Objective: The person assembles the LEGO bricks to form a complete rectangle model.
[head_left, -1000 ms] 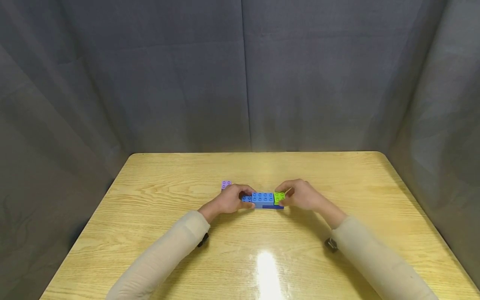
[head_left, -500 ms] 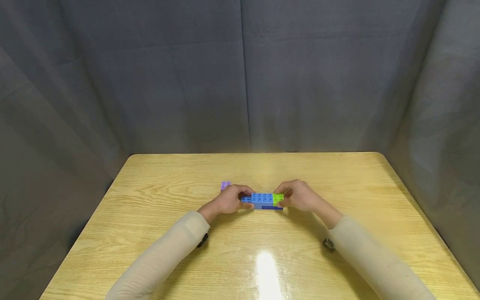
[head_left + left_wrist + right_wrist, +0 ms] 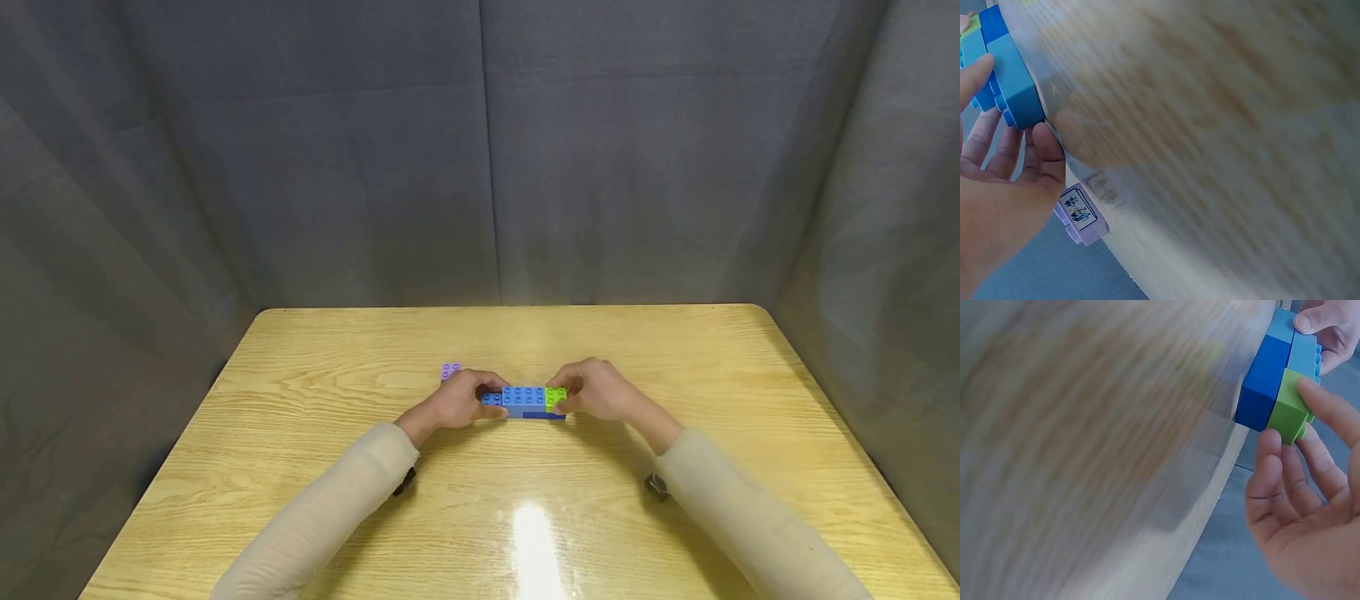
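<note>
The fingers of the right hand (image 3: 600,390) pinch the lime-green, square plastic brick (image 3: 555,392), while those of the left hand (image 3: 459,400) are curled round the other end of the stack, thumb on the near face. The stack sits just right of and below the centre of the head view: a light-blue oblong plastic brick (image 3: 523,396) and the green one make the upper row, end to end, above a lower light-blue brick (image 3: 491,400) at left and a dark-blue brick (image 3: 1263,381) at right. It should handle as light, stiff and hard to break, its smooth walls a little slippery; the flat long sides look the best place to hold, low enough to keep the joints from parting. Rounded studs cover the tops, against plain, straight-edged sides. Beyond the left hand, left of centre, stands a separate lilac plastic brick (image 3: 450,369), with a dark-bordered print on its side in the left wrist view. The worktop (image 3: 390,533) has streaky yellow wood grain and a glossy glare at bottom centre; dark grey cloth (image 3: 337,167), seamed and softly creased, fills the upper frame.
</note>
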A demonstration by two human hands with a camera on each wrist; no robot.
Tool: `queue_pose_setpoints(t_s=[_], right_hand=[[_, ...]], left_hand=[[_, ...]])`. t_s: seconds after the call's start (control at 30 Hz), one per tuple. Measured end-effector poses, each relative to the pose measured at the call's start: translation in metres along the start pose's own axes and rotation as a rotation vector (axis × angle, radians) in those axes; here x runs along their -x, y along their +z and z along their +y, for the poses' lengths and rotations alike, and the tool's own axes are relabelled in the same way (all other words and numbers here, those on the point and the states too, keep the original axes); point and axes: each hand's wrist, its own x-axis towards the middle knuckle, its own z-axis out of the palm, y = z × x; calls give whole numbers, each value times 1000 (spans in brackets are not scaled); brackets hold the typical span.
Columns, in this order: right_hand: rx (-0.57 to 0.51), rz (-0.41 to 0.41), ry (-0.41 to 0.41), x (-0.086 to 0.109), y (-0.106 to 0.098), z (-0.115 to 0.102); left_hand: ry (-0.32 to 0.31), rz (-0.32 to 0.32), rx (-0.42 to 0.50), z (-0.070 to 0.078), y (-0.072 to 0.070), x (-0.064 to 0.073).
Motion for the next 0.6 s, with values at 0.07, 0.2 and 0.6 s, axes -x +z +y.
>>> queue_pose_setpoints(t_s=[0.07, 0.2, 0.6], right_hand=[[-4, -1, 4, 0, 0, 0], [-20, -12, 22, 0, 1, 3], [-54, -33, 53, -2, 2, 5]], left_hand=[[-3, 1, 2, 0, 0, 0], [-13, -1, 4, 1, 0, 0], [-10, -9, 13, 1, -2, 0]])
